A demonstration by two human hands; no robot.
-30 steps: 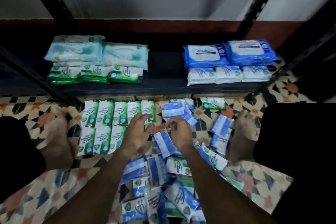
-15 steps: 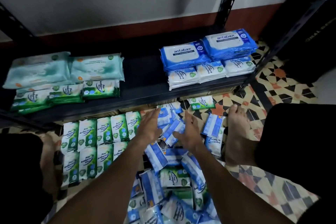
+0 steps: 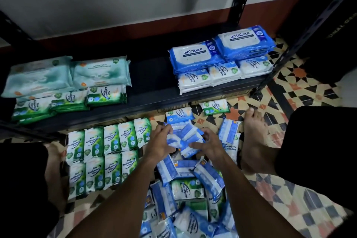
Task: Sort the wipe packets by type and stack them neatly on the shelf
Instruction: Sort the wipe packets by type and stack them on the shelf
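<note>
A patterned tiled floor (image 3: 301, 91) fills the lower view, and a black metal shelf (image 3: 150, 75) crosses above it. On the shelf's left end lie pale teal packs (image 3: 67, 75) on top of green pine packets (image 3: 67, 100); on its right end two blue antabax packs (image 3: 222, 48) sit on a row of white packets (image 3: 222, 75), with bare board between the two groups. On the floor just below the shelf, green packets (image 3: 108, 150) lie side by side in two rows, and beside them, towards the person, a loose pile (image 3: 185, 199) mixes blue and green ones. Above that pile, in front of the shelf edge, a bundle of blue packets (image 3: 185, 137) is clasped from both sides: the left hand (image 3: 160, 145) curls round its left edge, the right hand (image 3: 210, 145) grips its right. A single green packet (image 3: 214, 107) lies apart near a bare foot (image 3: 255, 141)
</note>
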